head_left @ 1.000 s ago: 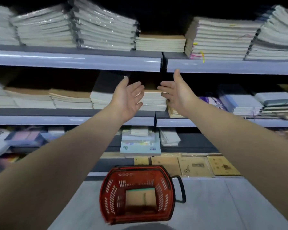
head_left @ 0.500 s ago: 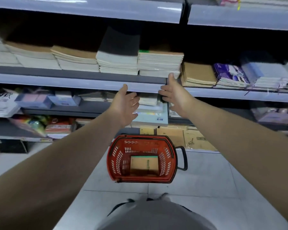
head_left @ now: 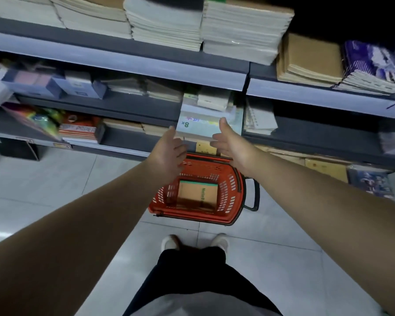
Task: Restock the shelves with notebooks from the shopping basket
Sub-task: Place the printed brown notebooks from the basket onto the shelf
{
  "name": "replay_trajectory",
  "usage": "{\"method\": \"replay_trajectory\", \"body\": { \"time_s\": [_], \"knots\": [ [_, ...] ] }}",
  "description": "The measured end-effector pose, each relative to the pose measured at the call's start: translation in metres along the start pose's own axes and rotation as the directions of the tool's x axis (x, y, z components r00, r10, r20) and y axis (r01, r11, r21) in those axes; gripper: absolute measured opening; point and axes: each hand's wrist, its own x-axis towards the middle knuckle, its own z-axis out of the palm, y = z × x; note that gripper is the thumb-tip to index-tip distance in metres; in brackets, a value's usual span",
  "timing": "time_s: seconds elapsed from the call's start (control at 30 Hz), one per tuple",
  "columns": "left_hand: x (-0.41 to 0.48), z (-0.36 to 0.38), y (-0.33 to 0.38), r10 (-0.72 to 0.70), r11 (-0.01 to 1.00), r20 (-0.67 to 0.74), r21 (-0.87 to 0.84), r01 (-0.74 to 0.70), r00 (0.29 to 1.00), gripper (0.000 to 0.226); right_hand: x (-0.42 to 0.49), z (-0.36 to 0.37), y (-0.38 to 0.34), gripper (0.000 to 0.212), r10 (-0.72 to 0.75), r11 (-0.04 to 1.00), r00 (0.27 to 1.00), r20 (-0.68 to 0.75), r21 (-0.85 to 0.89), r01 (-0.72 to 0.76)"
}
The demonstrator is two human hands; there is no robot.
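Note:
A red shopping basket (head_left: 232, 197) stands on the tiled floor in front of the shelves, black handle folded down to its right. Inside lies a brown notebook (head_left: 197, 194) with a green strip along its far edge. My left hand (head_left: 169, 153) hovers over the basket's far left rim, fingers relaxed and empty. Above the far right rim is my right hand (head_left: 232, 144), palm turned inward, thumb up, holding nothing. Stacks of brown and white notebooks (head_left: 242, 35) fill the shelf at the top of the view.
Grey shelf boards (head_left: 132, 62) run across in several levels, holding boxes, paper pads and a pad marked 8K (head_left: 205, 125). Brown envelopes (head_left: 324, 166) lie on the lowest level at right. My feet (head_left: 194, 244) stand on the floor just behind the basket.
Both empty hands have come down from the upper notebook shelf to just above the basket. My view has tilted down, bringing my legs and feet into sight.

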Motion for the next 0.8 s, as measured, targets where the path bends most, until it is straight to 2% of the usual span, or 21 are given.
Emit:
{"method": "replay_trajectory", "body": {
  "time_s": [0.17,0.3,0.5,0.6,0.8],
  "knots": [
    [0.031,0.0,-0.02,-0.005,0.999,-0.011,0.05,0.005,1.0,0.072,0.038,0.012,0.032,0.09,0.098,0.994,0.995,-0.025,-0.043,-0.099],
    [0.047,0.002,-0.027,-0.081,0.994,0.021,0.074,0.08,0.996,0.07,0.074,0.016,0.05,0.092,0.133,0.99,0.991,-0.021,0.044,-0.132],
    [0.096,-0.013,-0.06,-0.122,0.993,0.033,-0.009,0.122,0.992,0.066,0.141,0.021,0.09,0.099,0.158,0.986,0.987,-0.014,0.054,-0.157],
    [0.13,-0.024,-0.081,-0.157,0.986,0.008,-0.057,0.157,0.988,0.066,0.176,0.022,0.114,0.088,0.127,0.99,0.992,0.005,0.064,-0.127],
    [0.198,-0.053,-0.124,-0.173,0.984,-0.018,0.031,0.173,0.985,0.054,0.238,0.027,0.156,0.085,0.133,0.99,0.991,0.023,0.038,-0.134]
  ]
}}
